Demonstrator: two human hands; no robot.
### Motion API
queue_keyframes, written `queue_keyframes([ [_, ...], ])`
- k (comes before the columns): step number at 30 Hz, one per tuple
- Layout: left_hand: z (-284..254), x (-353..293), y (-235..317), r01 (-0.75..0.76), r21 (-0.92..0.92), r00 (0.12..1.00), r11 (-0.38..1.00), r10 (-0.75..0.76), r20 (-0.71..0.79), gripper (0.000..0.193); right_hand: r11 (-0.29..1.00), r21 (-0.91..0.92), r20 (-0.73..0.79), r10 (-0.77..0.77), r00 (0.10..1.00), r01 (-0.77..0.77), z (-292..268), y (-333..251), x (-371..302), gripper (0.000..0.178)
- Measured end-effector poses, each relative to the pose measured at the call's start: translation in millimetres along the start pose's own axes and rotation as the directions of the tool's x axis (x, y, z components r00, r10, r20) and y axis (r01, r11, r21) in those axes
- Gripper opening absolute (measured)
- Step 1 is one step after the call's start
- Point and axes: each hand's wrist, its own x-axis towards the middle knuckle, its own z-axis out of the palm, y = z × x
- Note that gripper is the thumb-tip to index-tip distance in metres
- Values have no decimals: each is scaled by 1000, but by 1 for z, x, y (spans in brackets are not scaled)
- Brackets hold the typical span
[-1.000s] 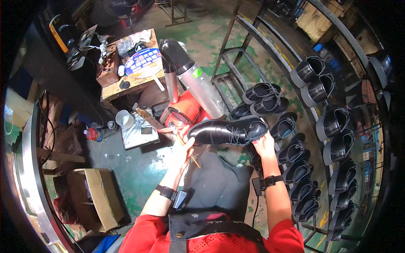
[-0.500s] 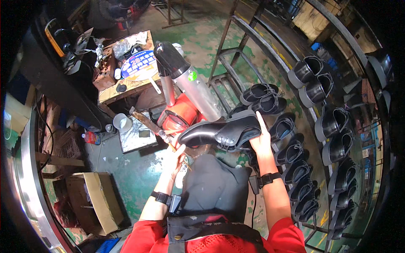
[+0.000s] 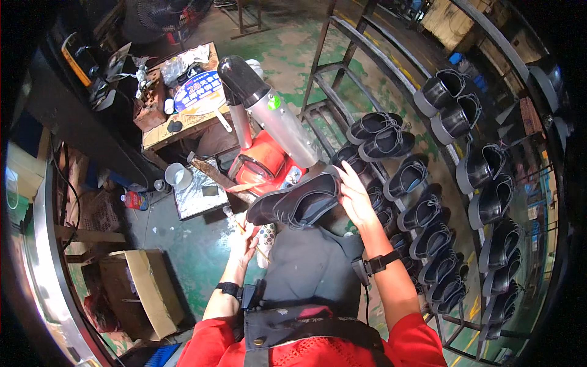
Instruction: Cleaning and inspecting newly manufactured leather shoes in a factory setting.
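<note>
A black lace-up shoe (image 3: 293,199) is held above my lap, its toe to the left and its opening tilted toward me. My right hand (image 3: 356,199) grips it at the heel, fingers along the far side. My left hand (image 3: 243,243) is closed around a thin wooden-handled brush (image 3: 231,217), its pale tip pointing up and away, just beside the toe. Whether the left fingers touch the toe I cannot tell. Just beyond the shoe stands a red machine (image 3: 260,165) with a silver, black-capped tube (image 3: 284,125).
On the right, a metal rack (image 3: 400,70) carries rows of black shoes (image 3: 422,211). A white cup (image 3: 178,177) stands on a small stand (image 3: 205,199) at left. Behind it is a cluttered wooden table (image 3: 162,137); a cardboard box (image 3: 153,293) sits lower left.
The shoe has moved left and rolled, so its opening now faces me. My right hand moved left with it. My left hand dropped slightly, and the brush shows more clearly.
</note>
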Motion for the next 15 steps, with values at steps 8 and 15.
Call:
queue_keyframes([
  [8, -25, -6, -14, 84, -77, 996, 993, -87, -30, 59, 999, 0, 61, -38, 997, 38, 8, -4, -24, 78],
  [15, -18, -22, -11, 131, -60, 991, 990, -132, -16, 54, 986, -165, 52, 7, 999, 1, 24, -24, -73, 76],
])
